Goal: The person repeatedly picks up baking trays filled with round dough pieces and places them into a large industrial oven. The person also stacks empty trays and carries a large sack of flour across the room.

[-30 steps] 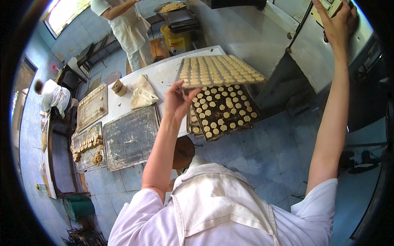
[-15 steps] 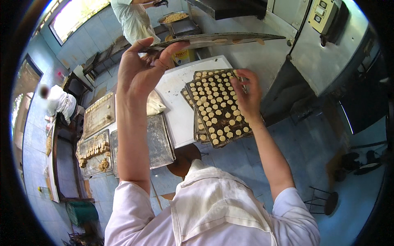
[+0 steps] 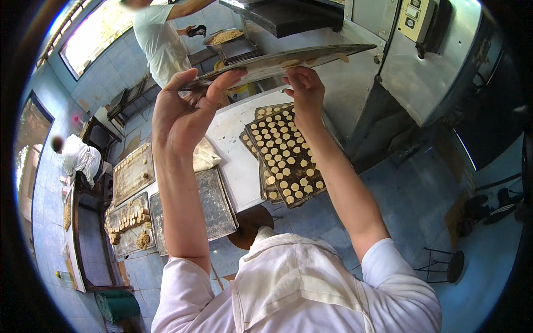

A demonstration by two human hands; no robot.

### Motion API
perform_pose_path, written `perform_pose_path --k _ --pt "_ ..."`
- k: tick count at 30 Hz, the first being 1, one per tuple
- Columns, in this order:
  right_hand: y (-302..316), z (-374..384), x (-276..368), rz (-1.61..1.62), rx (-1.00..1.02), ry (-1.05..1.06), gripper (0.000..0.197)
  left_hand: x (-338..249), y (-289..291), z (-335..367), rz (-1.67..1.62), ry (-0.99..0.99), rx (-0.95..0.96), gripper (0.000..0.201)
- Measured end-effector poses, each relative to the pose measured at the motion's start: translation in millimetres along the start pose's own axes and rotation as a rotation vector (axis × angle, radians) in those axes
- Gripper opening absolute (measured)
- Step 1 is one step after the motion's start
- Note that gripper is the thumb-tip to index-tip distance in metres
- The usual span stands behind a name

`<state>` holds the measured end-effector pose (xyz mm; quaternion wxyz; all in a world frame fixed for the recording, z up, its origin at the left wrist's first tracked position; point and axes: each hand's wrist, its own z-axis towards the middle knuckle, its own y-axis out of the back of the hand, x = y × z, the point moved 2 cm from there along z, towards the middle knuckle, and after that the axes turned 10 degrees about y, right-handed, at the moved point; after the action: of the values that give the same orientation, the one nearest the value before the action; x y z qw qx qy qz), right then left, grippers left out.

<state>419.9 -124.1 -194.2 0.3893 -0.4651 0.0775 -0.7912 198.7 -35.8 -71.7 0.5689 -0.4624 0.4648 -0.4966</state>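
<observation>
My left hand [image 3: 191, 108] grips one end of a thin dark baking tray [image 3: 261, 72], raised and tilted so it shows nearly edge-on. A few pale dough discs [image 3: 288, 64] cling to its face. At the tray's lower edge is my right hand [image 3: 305, 91], fingers bent and drawn together near a disc; what they hold, if anything, is hidden. Below, on the white table [image 3: 237, 183], lies a stack of dark trays, the top tray [image 3: 302, 156] covered with rows of round pale dough pieces. My right forearm covers part of that stack's right side.
A bare tray [image 3: 194, 202] and a folded cloth [image 3: 205, 155] lie left of the stack. Trays with dough pieces [image 3: 130, 219] sit further left. A metal oven [image 3: 427, 72] stands at right. One person [image 3: 161, 41] works at the back, another [image 3: 80, 155] at far left.
My right hand has moved up and left from the stacked tray to the raised tray. The raised tray shifted slightly left. The person at the back came further into view.
</observation>
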Motion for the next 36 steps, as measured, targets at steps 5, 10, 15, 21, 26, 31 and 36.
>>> perform_pose_path --k 5,10,15,21,26,31,36 --pt "22 -6 5 0.100 0.042 0.038 0.027 -4 1 -16 0.060 -0.027 0.057 0.060" --pt "-2 -24 50 0.000 0.012 0.100 0.025 -1 12 -22 0.155 -0.107 0.030 0.058" --pt "36 -18 21 -0.570 0.320 0.119 0.031 -1 17 -46 0.183 -0.159 0.010 0.055" --pt "200 -94 -152 -1.189 0.736 -0.370 0.034 -3 23 -66 0.125 -0.162 0.040 0.058" --pt "201 -142 -178 -1.379 0.951 -0.681 0.030 0 17 -79 0.146 -0.183 0.042 0.062" --pt "200 -132 -209 -0.940 0.556 -0.559 0.022 1 9 -82 0.175 -0.206 0.050 0.065" --pt "169 -133 -185 -1.359 0.695 -0.381 0.021 2 -1 -82 0.098 -0.159 0.061 0.067"
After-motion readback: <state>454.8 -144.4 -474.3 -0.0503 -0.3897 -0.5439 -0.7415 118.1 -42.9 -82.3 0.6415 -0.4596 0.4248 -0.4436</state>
